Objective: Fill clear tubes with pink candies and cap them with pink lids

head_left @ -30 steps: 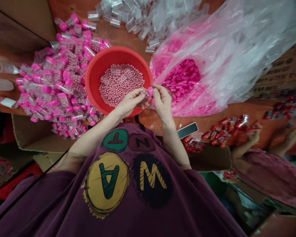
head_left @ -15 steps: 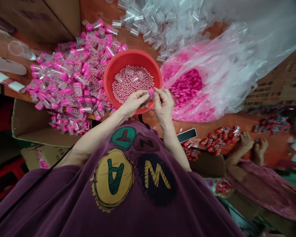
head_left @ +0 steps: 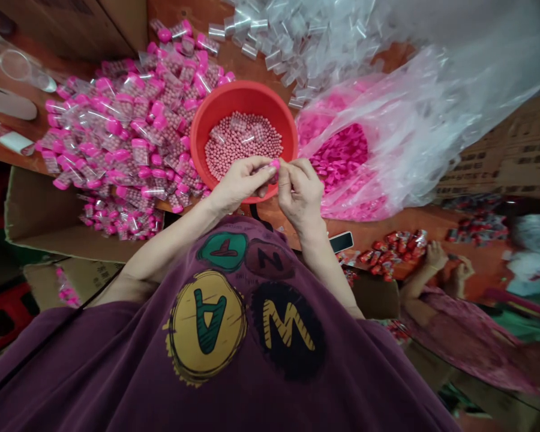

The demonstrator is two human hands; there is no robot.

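Over the front rim of a red bowl (head_left: 198, 135), my left hand (head_left: 240, 183) is closed on a small bottle with a pink cap (head_left: 275, 163); its body is mostly hidden by the fingers. My right hand (head_left: 302, 191) pinches right beside the cap, and what lies between its fingertips is too small to make out. Pink beads (head_left: 225, 153) fill the bottom of the bowl, with a few clear tubes lying on them. Left of the bowl spreads a heap of filled, pink-capped bottles (head_left: 139, 153). On the right, an opened plastic bag (head_left: 396, 150) holds loose pink caps (head_left: 339, 153).
Empty clear tubes (head_left: 301, 42) are piled behind the bowl. A phone (head_left: 341, 242) lies near my right forearm, beside red-filled bottles (head_left: 393, 252). Another person's hands (head_left: 436, 257) work at the right. An open cardboard box (head_left: 63, 222) sits below the left heap.
My hands stay together at the pink cap; the right fingers have shifted slightly to the right of it. The view has moved a little. The other person's hands have changed pose.
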